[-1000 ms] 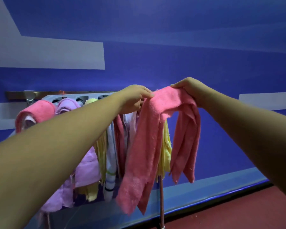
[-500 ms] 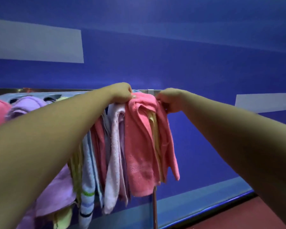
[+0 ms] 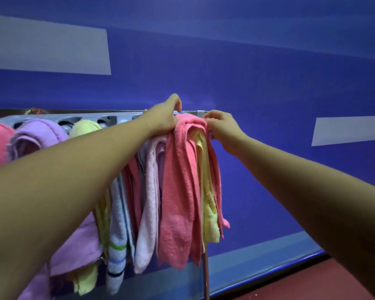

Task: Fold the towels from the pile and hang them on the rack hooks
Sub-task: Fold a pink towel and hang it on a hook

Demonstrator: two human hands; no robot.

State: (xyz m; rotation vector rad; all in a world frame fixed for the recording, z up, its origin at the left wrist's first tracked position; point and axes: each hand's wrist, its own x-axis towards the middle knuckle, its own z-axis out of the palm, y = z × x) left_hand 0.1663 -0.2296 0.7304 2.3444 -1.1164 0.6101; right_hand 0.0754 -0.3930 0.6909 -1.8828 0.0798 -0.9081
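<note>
Right hand [image 3: 223, 128] pinches the pink towel [image 3: 178, 191] at its fold; left hand [image 3: 162, 120] touches the fold's other side, grip unclear. Stretched between both hands a second ago, the towel now drapes over the right end of the rack [image 3: 91, 120]: hanging looks done, release remaining.

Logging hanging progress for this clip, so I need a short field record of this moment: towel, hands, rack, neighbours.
towel: pink towel draped over rack, right end
left: left hand touches towel top; grip unclear
right: right hand pinches towel's top edge
neighbours: lilac towel, striped towel, pale towel hanging to its left
showing through: yellow towel between its layers
</note>
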